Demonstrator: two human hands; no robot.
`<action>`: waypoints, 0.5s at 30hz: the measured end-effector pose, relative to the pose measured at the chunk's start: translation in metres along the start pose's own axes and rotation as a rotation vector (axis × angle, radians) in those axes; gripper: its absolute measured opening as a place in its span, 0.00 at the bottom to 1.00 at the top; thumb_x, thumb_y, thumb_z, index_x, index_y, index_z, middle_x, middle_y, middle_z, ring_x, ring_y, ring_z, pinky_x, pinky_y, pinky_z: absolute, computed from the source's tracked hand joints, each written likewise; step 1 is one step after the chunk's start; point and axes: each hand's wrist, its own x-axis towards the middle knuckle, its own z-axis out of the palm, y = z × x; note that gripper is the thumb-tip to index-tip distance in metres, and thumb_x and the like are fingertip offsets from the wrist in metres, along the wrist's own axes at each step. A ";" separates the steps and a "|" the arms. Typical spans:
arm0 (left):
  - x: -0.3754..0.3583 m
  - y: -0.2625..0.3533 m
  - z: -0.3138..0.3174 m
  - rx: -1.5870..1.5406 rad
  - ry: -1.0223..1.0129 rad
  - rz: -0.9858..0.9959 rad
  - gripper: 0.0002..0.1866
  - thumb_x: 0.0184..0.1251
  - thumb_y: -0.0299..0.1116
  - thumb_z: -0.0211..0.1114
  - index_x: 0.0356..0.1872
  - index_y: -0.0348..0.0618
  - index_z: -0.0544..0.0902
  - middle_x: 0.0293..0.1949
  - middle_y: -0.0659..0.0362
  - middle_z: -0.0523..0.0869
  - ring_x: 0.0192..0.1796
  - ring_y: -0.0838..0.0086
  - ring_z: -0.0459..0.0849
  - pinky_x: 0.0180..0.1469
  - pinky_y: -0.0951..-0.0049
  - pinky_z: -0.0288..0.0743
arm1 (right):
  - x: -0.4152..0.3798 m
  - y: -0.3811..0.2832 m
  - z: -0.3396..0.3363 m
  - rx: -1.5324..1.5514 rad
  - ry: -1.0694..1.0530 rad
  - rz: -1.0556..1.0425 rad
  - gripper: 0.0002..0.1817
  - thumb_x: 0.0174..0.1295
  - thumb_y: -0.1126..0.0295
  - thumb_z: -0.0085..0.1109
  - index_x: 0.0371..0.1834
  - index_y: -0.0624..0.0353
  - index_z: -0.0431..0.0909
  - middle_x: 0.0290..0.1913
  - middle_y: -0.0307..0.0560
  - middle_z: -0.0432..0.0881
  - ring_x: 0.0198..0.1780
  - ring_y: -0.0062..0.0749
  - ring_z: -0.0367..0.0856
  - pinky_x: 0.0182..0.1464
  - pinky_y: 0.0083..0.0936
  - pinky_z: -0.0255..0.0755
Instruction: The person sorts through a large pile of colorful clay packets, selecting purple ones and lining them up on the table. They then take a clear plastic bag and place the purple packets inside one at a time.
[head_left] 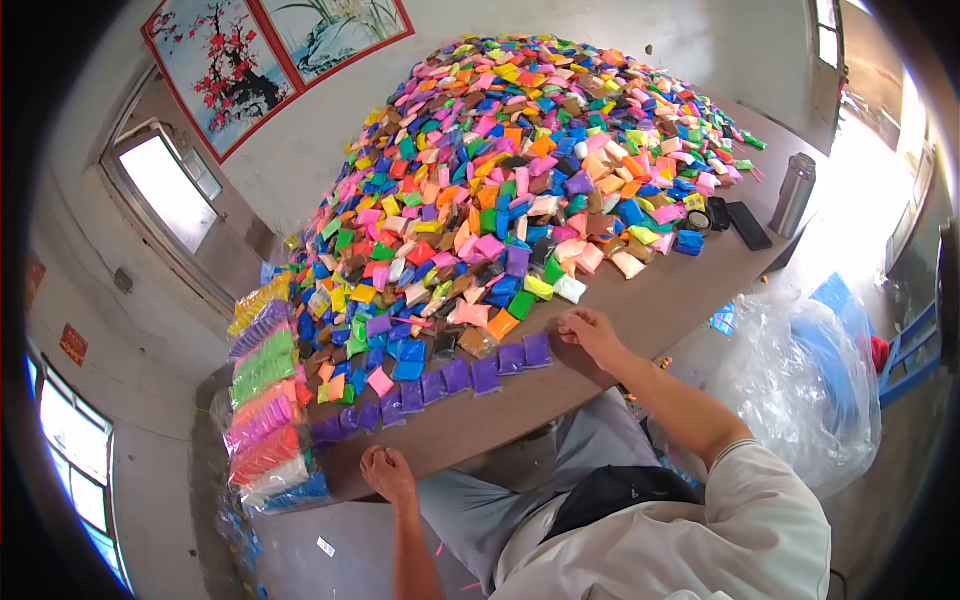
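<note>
A row of small purple packets (455,377) lies along the near part of the brown table. Just off the right end of that row is my right hand (588,332), its fingers curled in and no packet showing in them. My left hand (388,473) is at the table's front edge, below the row's left part. Its fingers are bent together and I see nothing in them. Behind the row rises a large heap of packets (490,215) in many colours.
Clear bags of colour-sorted packets (265,365) are stacked at the table's left end. A steel flask (793,195), a black phone (749,226) and a roll of tape (697,221) stand or lie at the right. Beside the table is a big transparent plastic bag (790,380).
</note>
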 end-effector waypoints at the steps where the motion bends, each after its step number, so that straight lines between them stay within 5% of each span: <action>1: -0.003 0.000 0.000 -0.010 0.011 -0.013 0.10 0.62 0.30 0.59 0.29 0.30 0.80 0.49 0.48 0.82 0.56 0.52 0.77 0.59 0.53 0.68 | 0.001 -0.003 -0.001 -0.022 -0.008 0.036 0.11 0.71 0.65 0.54 0.43 0.61 0.80 0.39 0.39 0.81 0.41 0.21 0.79 0.46 0.20 0.76; 7: -0.037 0.026 -0.003 -0.057 0.139 0.106 0.10 0.60 0.28 0.61 0.23 0.35 0.74 0.48 0.49 0.80 0.55 0.49 0.76 0.56 0.50 0.69 | -0.006 -0.013 0.004 0.123 0.044 0.058 0.09 0.71 0.67 0.54 0.40 0.60 0.81 0.38 0.41 0.83 0.40 0.23 0.81 0.44 0.21 0.78; 13: -0.026 0.078 -0.021 -0.239 -0.177 0.290 0.10 0.58 0.27 0.65 0.21 0.38 0.75 0.46 0.51 0.81 0.53 0.51 0.77 0.56 0.51 0.70 | -0.008 -0.017 0.003 0.118 0.034 0.108 0.09 0.71 0.67 0.55 0.41 0.60 0.82 0.40 0.42 0.85 0.41 0.25 0.82 0.44 0.22 0.78; 15: -0.010 0.096 -0.020 -0.398 -0.343 0.163 0.10 0.58 0.28 0.66 0.20 0.39 0.76 0.42 0.53 0.83 0.51 0.53 0.79 0.55 0.54 0.71 | -0.009 -0.019 0.005 0.095 0.061 0.130 0.09 0.70 0.67 0.56 0.41 0.60 0.82 0.40 0.42 0.85 0.40 0.25 0.83 0.43 0.21 0.78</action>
